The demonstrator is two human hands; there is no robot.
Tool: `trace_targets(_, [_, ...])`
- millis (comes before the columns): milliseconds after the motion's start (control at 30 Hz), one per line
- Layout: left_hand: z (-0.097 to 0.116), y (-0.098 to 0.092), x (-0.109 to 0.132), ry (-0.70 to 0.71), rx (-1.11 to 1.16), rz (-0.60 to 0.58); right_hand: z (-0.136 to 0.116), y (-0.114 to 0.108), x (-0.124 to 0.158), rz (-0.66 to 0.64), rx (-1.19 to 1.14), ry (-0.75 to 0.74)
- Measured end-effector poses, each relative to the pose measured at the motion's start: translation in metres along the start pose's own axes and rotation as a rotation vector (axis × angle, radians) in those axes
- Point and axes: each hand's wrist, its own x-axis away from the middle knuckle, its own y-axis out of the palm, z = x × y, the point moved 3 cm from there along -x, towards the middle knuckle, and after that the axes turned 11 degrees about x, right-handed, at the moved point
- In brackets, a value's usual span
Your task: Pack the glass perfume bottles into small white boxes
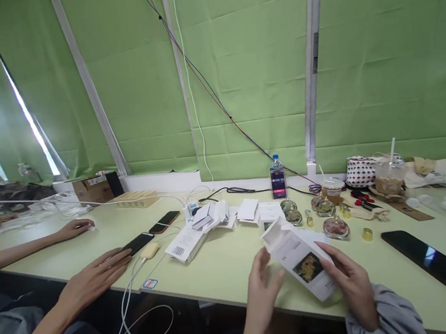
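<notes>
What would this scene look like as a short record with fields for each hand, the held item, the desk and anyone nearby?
Left hand: grips the white carton at its left edge
Right hand: holds its right side, fingers on its face
Carton: tilted, top flap open, picture printed on front
Behind it: pile of white cartons, glass jars, water bottle, iced drink cup
Right: black phone flat on the table
Left: co-worker's hand beside a second phone

Carton, lower centre: white paper card, matt, smooth.
Worktop: pale green, smooth, low sheen.
Phone, lower right: black glass face, glossy, reflecting.
Cap: gold, shiny, metallic-looking.
Blinds, upper frame: green cloth, matt.
</notes>
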Motion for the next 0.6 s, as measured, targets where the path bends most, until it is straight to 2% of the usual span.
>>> trace_targets(67, [-0.005,0.010,0.003,-0.043,0.071,-0.116,-0.001,0.003,-0.002,-0.025,-0.108,0.087])
trace_targets(133, [-0.004,0.017,0.007,-0.067,0.132,-0.151,-0.002,0.006,-0.003,-0.058,-0.181,0.147])
trace_targets(333, [0.007,0.025,0.014,-0.096,0.205,-0.122,0.007,0.012,-0.003,-0.130,-0.258,0.243])
trace_targets(600, [0.003,0.020,0.012,-0.104,0.219,0.012,0.009,0.017,-0.001,-0.201,-0.128,0.148])
